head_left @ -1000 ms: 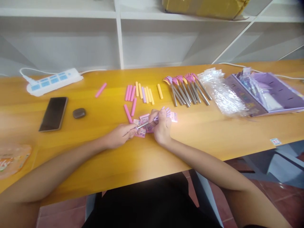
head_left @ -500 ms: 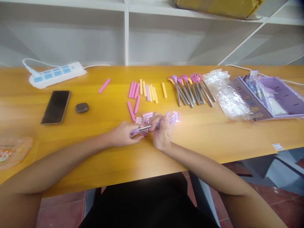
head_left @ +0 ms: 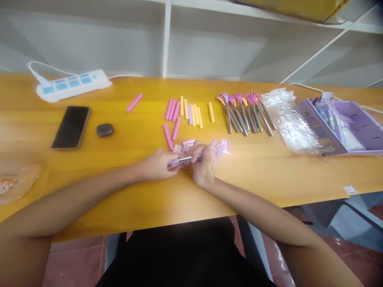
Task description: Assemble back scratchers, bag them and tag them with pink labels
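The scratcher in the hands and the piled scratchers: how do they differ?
The held scratcher spans left hand and right hand; the piled scratchers lie on the table. The held scratcher shows purple at its handle end; the piled scratchers end in bare metal. Both have metal rods and hand-shaped heads.

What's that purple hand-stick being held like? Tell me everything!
The purple hand-shaped stick has a silver, metal-looking rod and a pronged, plastic-looking head pointing right. It slants between both hands. The left hand grips its purple end; the right hand wraps near the head, hiding part.
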